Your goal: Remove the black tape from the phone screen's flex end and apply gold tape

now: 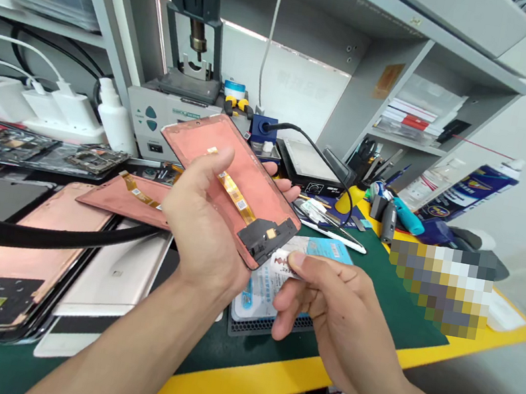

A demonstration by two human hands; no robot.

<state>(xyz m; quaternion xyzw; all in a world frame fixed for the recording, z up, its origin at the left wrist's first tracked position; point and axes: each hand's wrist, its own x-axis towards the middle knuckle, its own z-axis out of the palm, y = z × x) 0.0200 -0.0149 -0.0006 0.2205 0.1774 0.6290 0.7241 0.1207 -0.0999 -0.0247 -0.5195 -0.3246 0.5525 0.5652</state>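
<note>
Overall, a green-matted tabletop (pixel 378 290) with a yellow edge spreads below, with more copper-backed phone screens (pixel 5 261) lying along its left side. Above it, the left hand (pixel 201 234) holds a phone screen (pixel 241 173) in the air, its grip cradling the panel, with the thumb across the copper back and fingertips showing past the far edge. The screen looks light, thin and fragile, and its smooth backing could slip, so its long edges seem the safest place to hold. A flex ribbon (pixel 235 196) lies across the back; it looks soft and easily creased, so it is best left alone. The right hand (pixel 334 316) has its grip pressed together, thumb and fingers pinching a small printed card (pixel 284 264) just beside the screen's lower corner.
</note>
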